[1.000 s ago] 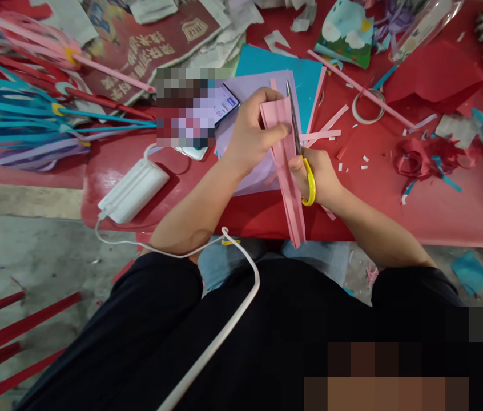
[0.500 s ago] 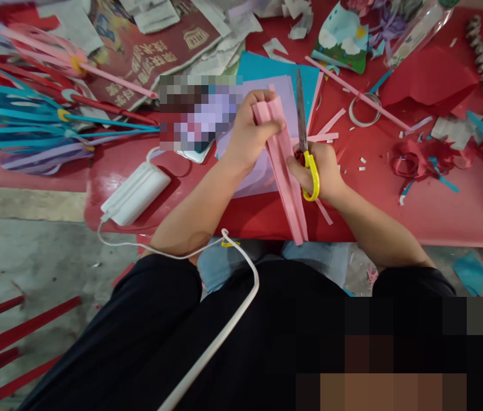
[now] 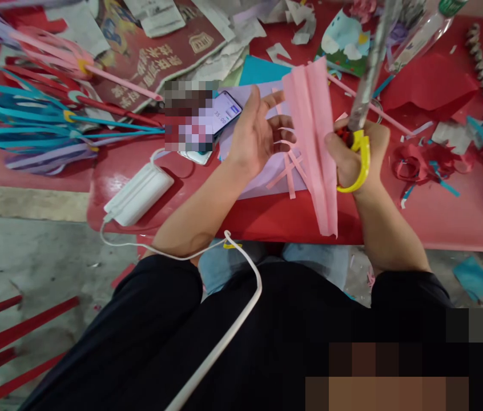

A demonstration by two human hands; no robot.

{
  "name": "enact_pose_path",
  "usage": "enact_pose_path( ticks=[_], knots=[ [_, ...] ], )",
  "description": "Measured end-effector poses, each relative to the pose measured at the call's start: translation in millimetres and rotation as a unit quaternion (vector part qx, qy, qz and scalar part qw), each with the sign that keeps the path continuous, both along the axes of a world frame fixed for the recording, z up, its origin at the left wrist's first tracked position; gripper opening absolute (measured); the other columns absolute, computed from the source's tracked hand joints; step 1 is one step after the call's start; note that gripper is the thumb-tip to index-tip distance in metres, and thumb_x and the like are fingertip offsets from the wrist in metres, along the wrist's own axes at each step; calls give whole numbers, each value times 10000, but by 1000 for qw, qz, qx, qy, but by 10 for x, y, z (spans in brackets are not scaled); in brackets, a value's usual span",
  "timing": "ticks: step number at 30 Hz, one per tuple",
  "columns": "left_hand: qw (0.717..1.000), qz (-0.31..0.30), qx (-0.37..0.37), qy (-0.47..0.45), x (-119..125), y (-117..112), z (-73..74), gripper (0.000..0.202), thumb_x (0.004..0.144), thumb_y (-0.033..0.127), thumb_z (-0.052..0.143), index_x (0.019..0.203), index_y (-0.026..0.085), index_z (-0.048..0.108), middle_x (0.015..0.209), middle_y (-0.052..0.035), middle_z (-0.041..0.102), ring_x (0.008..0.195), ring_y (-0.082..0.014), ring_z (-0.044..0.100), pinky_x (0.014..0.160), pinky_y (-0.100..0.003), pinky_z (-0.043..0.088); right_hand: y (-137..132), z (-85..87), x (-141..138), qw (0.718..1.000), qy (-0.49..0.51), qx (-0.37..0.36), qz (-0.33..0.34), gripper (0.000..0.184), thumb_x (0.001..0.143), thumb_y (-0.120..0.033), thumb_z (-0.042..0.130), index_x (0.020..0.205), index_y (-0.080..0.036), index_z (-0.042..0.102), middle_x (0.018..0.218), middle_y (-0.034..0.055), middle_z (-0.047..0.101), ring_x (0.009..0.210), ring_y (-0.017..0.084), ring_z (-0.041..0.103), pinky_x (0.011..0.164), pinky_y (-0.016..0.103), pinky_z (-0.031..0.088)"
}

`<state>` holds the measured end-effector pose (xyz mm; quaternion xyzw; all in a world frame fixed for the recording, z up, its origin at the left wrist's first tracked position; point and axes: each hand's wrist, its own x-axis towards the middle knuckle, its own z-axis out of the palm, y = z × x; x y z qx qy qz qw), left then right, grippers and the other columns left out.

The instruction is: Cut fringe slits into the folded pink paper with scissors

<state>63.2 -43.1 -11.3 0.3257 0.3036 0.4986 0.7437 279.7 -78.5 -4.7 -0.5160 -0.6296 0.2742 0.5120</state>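
A folded pink paper (image 3: 314, 142) stands upright between my hands over the red table (image 3: 438, 211). My right hand (image 3: 359, 157) is closed on yellow-handled scissors (image 3: 363, 85), whose blades point up and away, and it also pinches the pink paper's right edge. My left hand (image 3: 258, 134) is open just left of the paper, fingers spread, touching nothing I can make out. Thin pink strips (image 3: 288, 168) lie on a lilac sheet (image 3: 262, 171) under the hands.
A phone (image 3: 224, 111) and a white power bank (image 3: 139, 194) with its cable lie left of my hands. Paper fans of blue, pink and purple strips (image 3: 40, 125) fill the far left. Red scraps (image 3: 417, 160), a tape ring (image 3: 376, 108) and newspaper (image 3: 156, 45) litter the table.
My left hand has let go of the pink paper and opened. My right hand has lifted the paper and scissors up and to the right. Cut pink strips now lie on the lilac sheet.
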Motion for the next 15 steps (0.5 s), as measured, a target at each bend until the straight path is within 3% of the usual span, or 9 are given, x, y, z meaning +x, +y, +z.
enact_pose_path(
  ticks=[3, 6, 8, 11, 13, 15],
  knots=[
    [997, -63, 0, 33, -10, -22, 46, 627, 1194, 748, 495, 1140, 182, 758, 758, -48, 723, 554, -160, 625, 503, -243, 443, 100, -60, 93, 988, 55, 130, -56, 207, 981, -414, 799, 857, -274, 709, 675, -37, 510, 592, 158, 439, 597, 368, 370],
    [982, -158, -1, 104, -7, -66, 80, 732, 1218, 751, 358, 1108, 169, 788, 641, -48, 676, 431, -155, 538, 440, -261, 374, 179, -142, 156, 956, 69, 256, -128, 373, 1058, -594, 766, 911, -251, 763, 690, -47, 517, 596, 132, 459, 663, 368, 412],
    [968, -211, -13, 135, -10, -97, 98, 762, 1217, 768, 318, 1167, 173, 791, 627, -42, 674, 406, -166, 554, 435, -270, 373, 192, -121, 202, 920, 64, 332, -196, 455, 1069, -676, 768, 936, -241, 777, 702, -57, 497, 616, 129, 505, 718, 379, 452],
    [955, -262, -21, 138, -17, -131, 108, 730, 1198, 792, 373, 1254, 188, 780, 693, -61, 744, 445, -195, 640, 453, -279, 424, 210, 20, 283, 851, 53, 434, -290, 421, 1035, -647, 852, 937, -241, 801, 775, -18, 585, 761, 213, 663, 836, 478, 525],
    [954, -269, -17, 127, -12, -141, 94, 691, 1175, 805, 457, 1228, 196, 778, 746, -80, 787, 497, -213, 696, 477, -284, 479, 258, 105, 329, 809, 54, 490, -320, 332, 1050, -571, 868, 946, -257, 843, 852, 25, 693, 863, 264, 701, 927, 547, 535],
    [957, -259, -18, 129, 3, -138, 61, 671, 1155, 817, 530, 1132, 195, 782, 750, -83, 789, 529, -210, 719, 492, -273, 510, 317, 113, 352, 772, 66, 522, -356, 342, 1059, -598, 845, 960, -273, 815, 856, 35, 676, 869, 266, 683, 918, 552, 539]
  ],
)
